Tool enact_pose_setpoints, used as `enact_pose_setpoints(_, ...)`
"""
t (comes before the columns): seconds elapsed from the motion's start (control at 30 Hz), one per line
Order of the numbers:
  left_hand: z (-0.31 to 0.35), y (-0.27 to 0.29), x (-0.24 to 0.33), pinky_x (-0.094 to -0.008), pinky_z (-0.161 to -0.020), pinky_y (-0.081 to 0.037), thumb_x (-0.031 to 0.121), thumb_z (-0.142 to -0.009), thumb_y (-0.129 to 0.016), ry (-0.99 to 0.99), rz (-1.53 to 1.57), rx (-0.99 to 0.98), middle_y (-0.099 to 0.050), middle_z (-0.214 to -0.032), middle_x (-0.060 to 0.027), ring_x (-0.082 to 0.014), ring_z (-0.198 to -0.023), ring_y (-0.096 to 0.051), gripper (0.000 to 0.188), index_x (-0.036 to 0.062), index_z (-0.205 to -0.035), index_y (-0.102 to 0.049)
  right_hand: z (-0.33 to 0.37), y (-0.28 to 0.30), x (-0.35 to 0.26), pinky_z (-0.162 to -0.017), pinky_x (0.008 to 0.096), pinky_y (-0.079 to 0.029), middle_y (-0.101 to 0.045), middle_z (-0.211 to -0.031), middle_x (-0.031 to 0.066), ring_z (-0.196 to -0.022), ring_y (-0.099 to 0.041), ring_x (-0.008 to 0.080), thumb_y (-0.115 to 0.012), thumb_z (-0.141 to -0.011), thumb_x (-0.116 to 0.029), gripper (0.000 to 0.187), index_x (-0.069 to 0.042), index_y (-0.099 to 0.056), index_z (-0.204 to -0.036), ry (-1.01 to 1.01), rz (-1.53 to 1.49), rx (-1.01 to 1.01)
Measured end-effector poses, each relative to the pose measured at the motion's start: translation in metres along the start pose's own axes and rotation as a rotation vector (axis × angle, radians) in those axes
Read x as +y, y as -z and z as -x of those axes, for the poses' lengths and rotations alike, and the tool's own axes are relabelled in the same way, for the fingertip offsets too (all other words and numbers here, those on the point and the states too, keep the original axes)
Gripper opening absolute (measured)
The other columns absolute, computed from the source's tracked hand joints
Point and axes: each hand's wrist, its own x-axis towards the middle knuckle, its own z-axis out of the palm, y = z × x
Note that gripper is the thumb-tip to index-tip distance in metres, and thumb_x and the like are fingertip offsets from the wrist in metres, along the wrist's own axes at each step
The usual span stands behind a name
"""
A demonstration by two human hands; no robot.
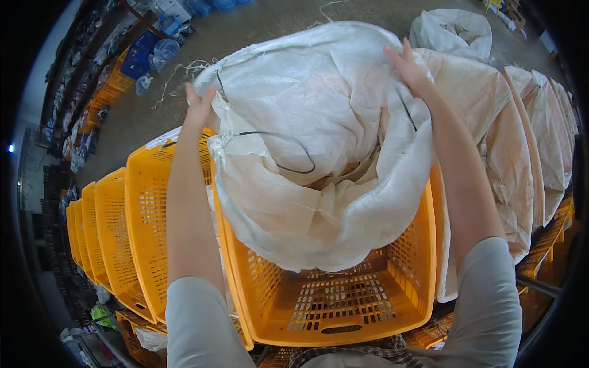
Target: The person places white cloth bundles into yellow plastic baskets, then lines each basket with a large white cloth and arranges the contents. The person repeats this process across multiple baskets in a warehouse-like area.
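Observation:
A large white woven sack (276,80) gapes open in front of me, its rim spread wide and its inner folds showing. Black cord (304,150) hangs loose inside its mouth. At the far left of the rim, my left hand (199,105) is closed on the fabric, thumb and a finger showing. My right hand (408,69) grips the rim at the far right, some fingers hidden behind the cloth. The sack's near side hangs into a yellow slotted plastic crate (261,313), covering its far part. The bottom of the sack is hidden by folds.
More yellow crates (144,221) line up at the left. Several filled-out white sacks (497,141) stand at the right, with another white sack (451,34) on the floor beyond. A blue crate (140,55) and shelving stand at far left; loose strings (169,83) trail near the rim.

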Motion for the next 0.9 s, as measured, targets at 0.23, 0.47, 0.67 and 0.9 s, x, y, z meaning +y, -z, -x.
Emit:
enact_pose_setpoints(0.23, 0.033, -0.026, 0.007, -0.0576, -0.104, -0.024, 0.042, -0.087, -0.052, -0.039, -1.013, -0.148, -0.061, -0.119, -0.0125, -0.0281, -0.115, -0.055, 0.07, 0.0142, -0.145, -0.026, 0.032, 0.012, 0.066, -0.108, 0.0286, -0.028, -0.037, -0.144, 0.0072, -0.128, -0.039, 0.0171, -0.047, -0.092, -0.052, 0.073, 0.0, -0.032, -0.141, -0.398, -0.389, -0.246)
enact_pose_setpoints(0.47, 0.047, -0.013, 0.019, -0.0561, -0.108, -0.019, 0.035, -0.082, -0.051, -0.125, -1.105, -0.293, -0.068, -0.096, -0.0103, -0.0264, -0.112, -0.056, 0.071, 0.0201, -0.146, -0.022, 0.195, 0.028, 0.006, -0.105, 0.0352, -0.032, -0.045, -0.136, 0.0178, -0.129, -0.039, 0.0279, -0.056, -0.087, -0.017, 0.06, 0.002, -0.032, -0.139, -0.179, 0.038, -0.173)
enact_pose_setpoints(0.67, 0.062, 0.004, 0.015, -0.053, -0.109, -0.019, 0.029, -0.081, -0.05, -0.199, -0.961, -0.423, -0.063, -0.111, -0.0146, -0.0285, -0.116, -0.053, 0.07, 0.0216, -0.145, -0.023, 0.284, 0.032, 0.002, -0.101, 0.0408, -0.036, -0.041, -0.133, 0.0286, -0.122, -0.044, 0.0399, -0.051, -0.084, -0.004, 0.059, 0.005, -0.029, -0.137, 0.103, 0.695, -0.047)
enact_pose_setpoints(0.9, 0.151, 0.033, -0.003, -0.0556, -0.111, -0.01, 0.016, -0.084, -0.048, -0.216, -0.916, -0.485, -0.033, -0.146, -0.0123, -0.0258, -0.139, -0.024, 0.062, 0.0264, -0.143, -0.03, 0.273, 0.03, 0.001, -0.1, 0.0333, -0.036, -0.05, -0.125, 0.023, -0.119, -0.048, 0.0288, -0.054, -0.088, -0.011, 0.056, 0.006, -0.032, -0.137, -0.167, 0.5, -0.055)
